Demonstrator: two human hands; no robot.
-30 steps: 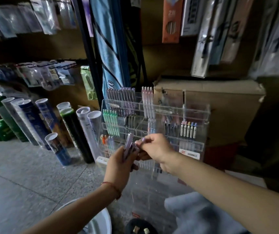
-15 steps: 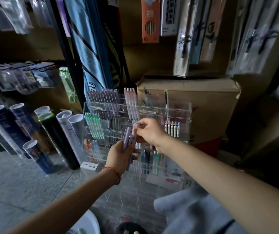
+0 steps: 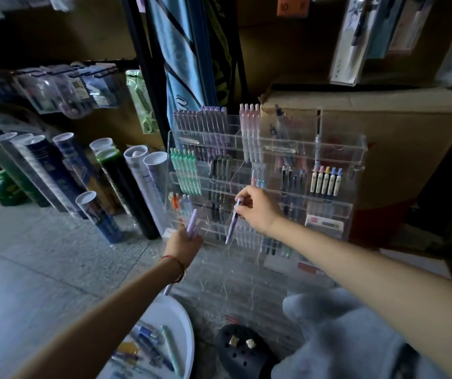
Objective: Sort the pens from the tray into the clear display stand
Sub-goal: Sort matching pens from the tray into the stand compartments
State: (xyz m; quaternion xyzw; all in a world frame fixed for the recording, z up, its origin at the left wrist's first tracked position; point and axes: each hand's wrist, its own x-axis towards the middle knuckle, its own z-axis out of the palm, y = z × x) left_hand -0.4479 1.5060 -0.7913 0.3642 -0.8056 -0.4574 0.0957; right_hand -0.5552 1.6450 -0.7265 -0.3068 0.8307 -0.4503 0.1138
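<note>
Pinching a single lilac pen (image 3: pixel 232 224) near its top, our right hand (image 3: pixel 257 207) held it tilted in front of the lower rows of the clear display stand (image 3: pixel 338 150). Our left hand (image 3: pixel 185 243), at 8 o'clock from the right one, was curled round a bundle of lilac pens (image 3: pixel 192 224) pointing to 12 o'clock. At 6 o'clock lay the white tray (image 3: pixel 183 318) with mixed pens (image 3: pixel 148 343).
</note>
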